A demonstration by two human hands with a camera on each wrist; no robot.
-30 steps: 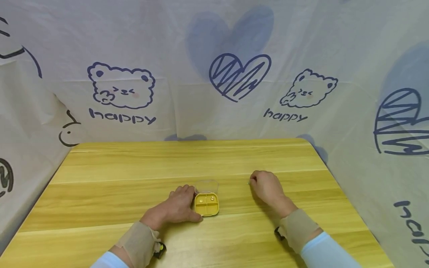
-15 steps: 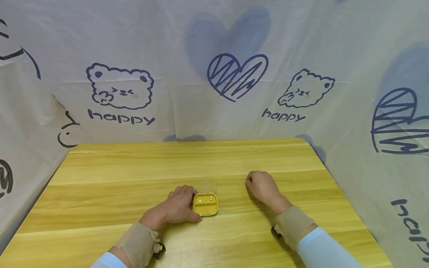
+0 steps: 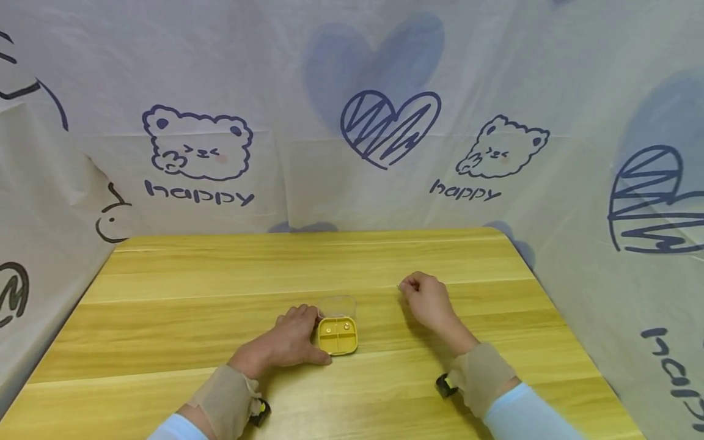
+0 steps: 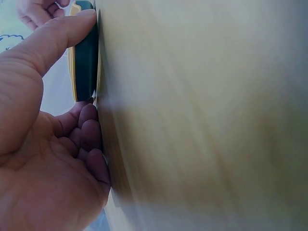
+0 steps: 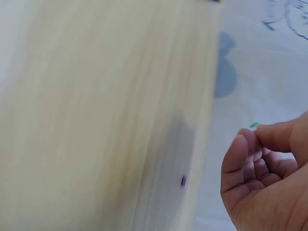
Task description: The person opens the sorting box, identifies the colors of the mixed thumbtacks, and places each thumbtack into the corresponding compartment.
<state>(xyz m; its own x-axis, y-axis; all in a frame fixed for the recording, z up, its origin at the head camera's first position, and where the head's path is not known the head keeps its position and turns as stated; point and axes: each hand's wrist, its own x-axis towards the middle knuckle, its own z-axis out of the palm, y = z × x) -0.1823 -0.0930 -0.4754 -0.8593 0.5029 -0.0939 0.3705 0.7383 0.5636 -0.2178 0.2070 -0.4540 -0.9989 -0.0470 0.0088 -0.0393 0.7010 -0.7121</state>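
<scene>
In the head view a small pill box (image 3: 348, 345) with a yellow, four-way divided inside lies on the table, its clear lid (image 3: 338, 297) folded back. The two rear compartments each hold a tiny shiny item. My left hand (image 3: 288, 342) grips the box's left side, thumb at the front corner and fingers behind. The left wrist view shows the thumb against the dark green outer wall (image 4: 86, 62). To the right, my right hand (image 3: 431, 302) pinches a tiny green piece (image 5: 254, 125) between thumb and index finger. Its exact kind is too small to tell.
A tiny purple piece (image 5: 183, 181) lies on the wooden table (image 3: 220, 269) near the right hand, seen in the right wrist view. Printed white cloth (image 3: 308, 171) hangs behind the table and at both sides.
My right hand has shifted left and slightly away, and now appears raised off the tabletop with the tiny piece at its fingertips. The left hand and pill box have stayed put.
</scene>
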